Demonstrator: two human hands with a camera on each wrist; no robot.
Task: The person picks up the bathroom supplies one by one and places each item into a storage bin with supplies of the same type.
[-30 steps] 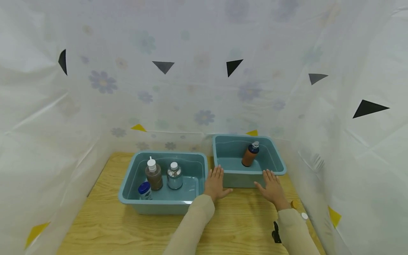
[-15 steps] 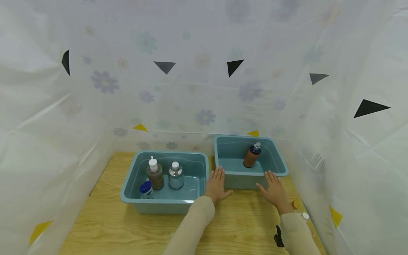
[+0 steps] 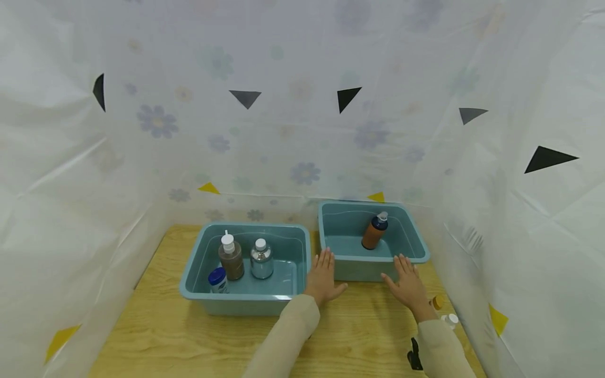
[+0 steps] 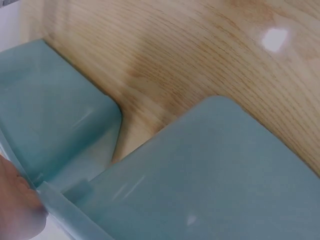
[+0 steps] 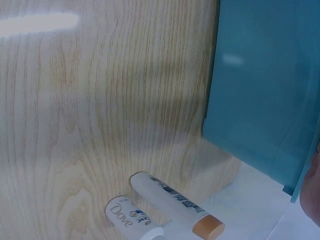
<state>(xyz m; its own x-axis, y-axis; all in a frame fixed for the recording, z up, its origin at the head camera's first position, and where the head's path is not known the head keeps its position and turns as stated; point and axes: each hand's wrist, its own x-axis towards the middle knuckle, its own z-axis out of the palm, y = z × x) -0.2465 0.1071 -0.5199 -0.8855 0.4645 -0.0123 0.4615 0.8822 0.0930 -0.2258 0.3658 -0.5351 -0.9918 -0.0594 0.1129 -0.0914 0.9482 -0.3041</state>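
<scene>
A blue-green plastic bin (image 3: pixel 369 269) stands at the back right with a brown pump bottle (image 3: pixel 373 234) leaning inside it. At its front left corner, my left hand (image 3: pixel 323 276) lies with fingers straight, fingertips at the rim. My right hand (image 3: pixel 406 283) has its fingers extended to the front rim near the right corner, thumb spread. In the left wrist view part of the left hand (image 4: pixel 17 215) shows at the bin edges; the right wrist view catches a bit of the right hand (image 5: pixel 312 190) by the rim. Neither hand grips anything.
A second blue-green bin (image 3: pixel 246 306) on the left holds a brown pump bottle (image 3: pixel 230 262), a clear white-capped bottle (image 3: pixel 261 261) and a blue-lidded jar (image 3: pixel 218 281). Near the right table edge lie an orange-capped tube (image 5: pixel 170 200) and a white Dove bottle (image 5: pixel 131 220). Patterned sheeting (image 3: pixel 302 131) surrounds the table.
The head view has shifted slightly, carrying most things a little to the right. The right bin and both hands appear slightly lower; the hands keep their pose at the rim.
</scene>
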